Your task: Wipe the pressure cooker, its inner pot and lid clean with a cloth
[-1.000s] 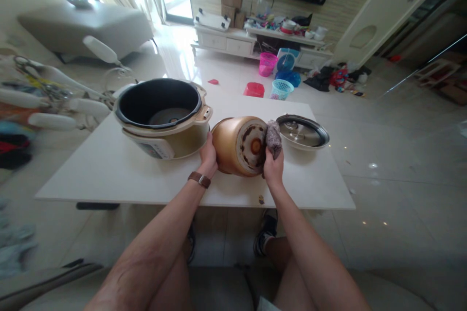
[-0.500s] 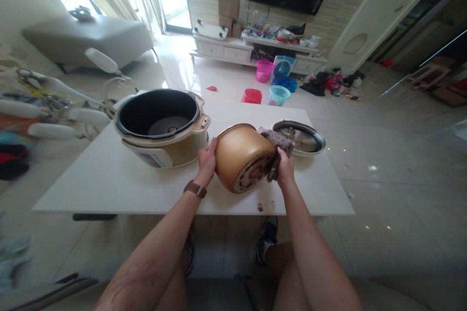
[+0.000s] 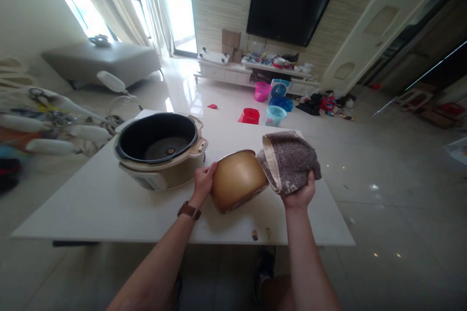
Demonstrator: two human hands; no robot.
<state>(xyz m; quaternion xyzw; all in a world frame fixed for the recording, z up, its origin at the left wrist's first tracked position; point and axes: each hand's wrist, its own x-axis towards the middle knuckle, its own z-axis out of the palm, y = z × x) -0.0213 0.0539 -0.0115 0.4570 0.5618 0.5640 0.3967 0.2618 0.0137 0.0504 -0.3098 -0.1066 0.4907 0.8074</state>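
My left hand (image 3: 203, 183) grips the left side of a gold inner pot (image 3: 237, 180), which is tilted above the white table (image 3: 109, 204). To the pot's right, my right hand (image 3: 301, 194) is closed on a folded grey-brown cloth (image 3: 290, 160) that touches the pot's right side. Left of the pot stands the beige rice cooker body (image 3: 160, 155), open, with a dark bare cavity. The steel lid seen earlier is hidden behind the cloth.
A drying rack with white bars and clutter (image 3: 44, 121) stands left of the table. On the floor beyond lie a red bin (image 3: 249, 115), a teal basket (image 3: 274, 115) and a pink basket (image 3: 261, 91). A TV cabinet (image 3: 251, 75) lines the far wall.
The pot has been lifted and turned so its stained base no longer faces me. My right hand moved from the base to the pot's right side, raising the cloth. The view tilted upward.
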